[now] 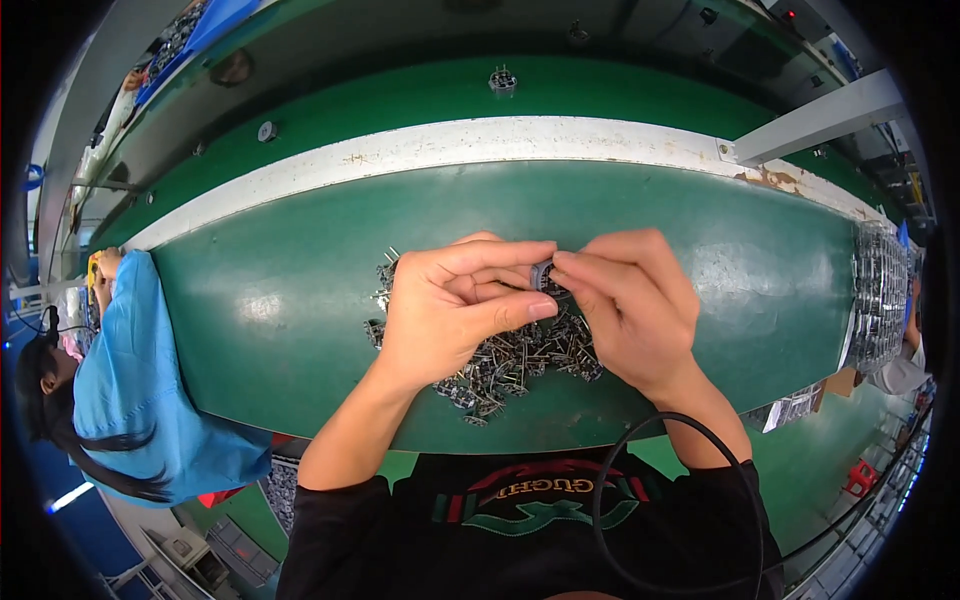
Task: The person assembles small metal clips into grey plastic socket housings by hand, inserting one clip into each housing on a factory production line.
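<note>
In front of me, above the green table, both hands meet at a small round grey part [541, 277] with a dark inside. My left hand [430, 305] pinches it between thumb and forefinger, the other fingers curled behind. From the right, the closed fingertips of my right hand [640, 310] grip at its edge; they hide its right side. Beneath and between the hands lies a loose pile of small dark electronic parts [505, 365] with thin metal pins. A few more of them show left of my left wrist.
Past the white rail [450, 137] runs a green belt with a pinned part [503, 82] and a round part [267, 131] on it. A person in blue [150, 380] sits at the left. Stacked clear trays [878, 290] stand right. A black cable [600, 480] loops by my right forearm.
</note>
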Available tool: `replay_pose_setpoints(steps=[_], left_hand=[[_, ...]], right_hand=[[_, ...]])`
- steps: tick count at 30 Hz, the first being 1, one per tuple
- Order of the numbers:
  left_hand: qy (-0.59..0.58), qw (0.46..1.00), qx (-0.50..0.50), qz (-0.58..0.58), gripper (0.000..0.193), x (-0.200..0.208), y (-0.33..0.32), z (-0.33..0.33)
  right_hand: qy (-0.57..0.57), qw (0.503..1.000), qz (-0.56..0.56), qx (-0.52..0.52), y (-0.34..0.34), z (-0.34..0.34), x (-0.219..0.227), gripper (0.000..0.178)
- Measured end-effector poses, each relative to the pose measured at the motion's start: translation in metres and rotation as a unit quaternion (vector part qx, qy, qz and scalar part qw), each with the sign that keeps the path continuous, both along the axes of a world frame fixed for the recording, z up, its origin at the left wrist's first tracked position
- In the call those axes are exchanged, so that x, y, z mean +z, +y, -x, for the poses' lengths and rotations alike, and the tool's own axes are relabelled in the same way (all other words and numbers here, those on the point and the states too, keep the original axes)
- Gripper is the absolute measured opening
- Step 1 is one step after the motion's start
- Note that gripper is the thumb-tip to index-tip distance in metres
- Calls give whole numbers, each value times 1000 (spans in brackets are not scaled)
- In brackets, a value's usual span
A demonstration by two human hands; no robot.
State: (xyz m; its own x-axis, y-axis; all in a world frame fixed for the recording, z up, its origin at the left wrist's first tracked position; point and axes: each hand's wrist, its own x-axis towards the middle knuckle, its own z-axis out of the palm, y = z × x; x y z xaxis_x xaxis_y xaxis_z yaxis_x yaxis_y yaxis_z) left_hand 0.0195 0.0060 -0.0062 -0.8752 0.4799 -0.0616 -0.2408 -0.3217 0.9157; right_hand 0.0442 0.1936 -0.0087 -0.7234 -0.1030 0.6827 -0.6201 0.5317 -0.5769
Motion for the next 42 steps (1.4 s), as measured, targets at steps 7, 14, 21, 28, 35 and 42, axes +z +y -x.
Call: replay_pose_setpoints(steps=[7,14,21,28,35,42], left_hand=[[62,972,57,220,26,5,-14,24],[177,901,201,340,26,-7,-22,170],[271,789,283,473,23,-61,-40,290],[285,762,284,507,28,-43,-55,269],[376,671,165,617,29,-41,-151,203],[312,800,287,426,34,-10,-74,121]], right_hand=[[-166,982,-60,68,45,19,12,25],[-332,931,-147,31,124,14,32,25],[-320,889,-309,112,77,1,4,25],[-334,907,-242,83,87,4,-2,21],[-248,957,-146,27,69,21,9,9],[-219,975,-23,35,48,16,4,21]])
